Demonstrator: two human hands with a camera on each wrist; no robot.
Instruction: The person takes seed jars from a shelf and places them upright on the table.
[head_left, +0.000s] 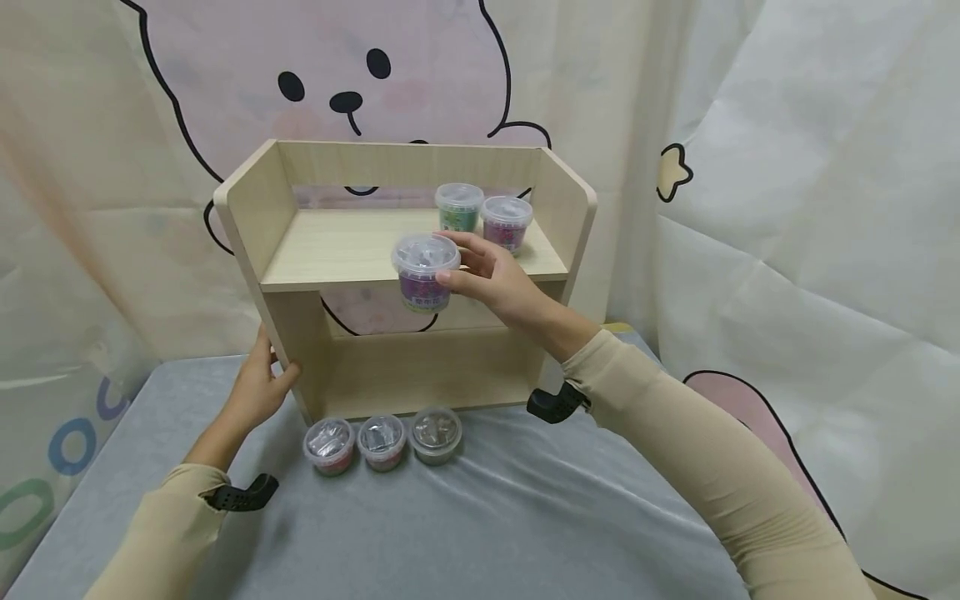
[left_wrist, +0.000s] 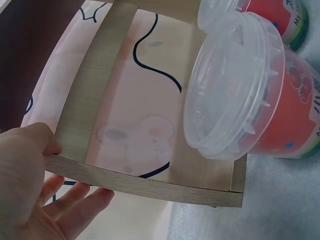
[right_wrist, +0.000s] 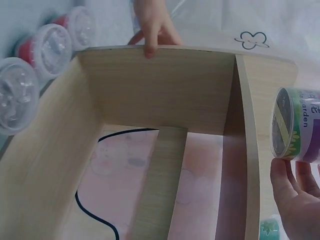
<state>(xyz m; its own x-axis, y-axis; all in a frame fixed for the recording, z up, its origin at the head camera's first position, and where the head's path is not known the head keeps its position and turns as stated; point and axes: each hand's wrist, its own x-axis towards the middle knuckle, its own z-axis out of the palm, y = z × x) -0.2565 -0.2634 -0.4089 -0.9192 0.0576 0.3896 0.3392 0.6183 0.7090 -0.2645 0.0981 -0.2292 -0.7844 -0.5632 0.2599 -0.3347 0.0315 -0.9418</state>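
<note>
My right hand grips a clear-lidded plastic tub with a purple label, raised in front of the upper shelf of a small wooden rack. In the right wrist view that tub lies sideways to the camera, with the fingers on its side. My left hand holds the rack's left side panel low down. In the left wrist view, the thumb and fingers of the left hand pinch that panel's edge. A green-labelled tub and another purple-labelled tub stand at the upper shelf's right.
Three lidded tubs, a left one, a middle one and a right one, stand in a row before the rack. Grey cloth covers the table. A printed curtain hangs behind.
</note>
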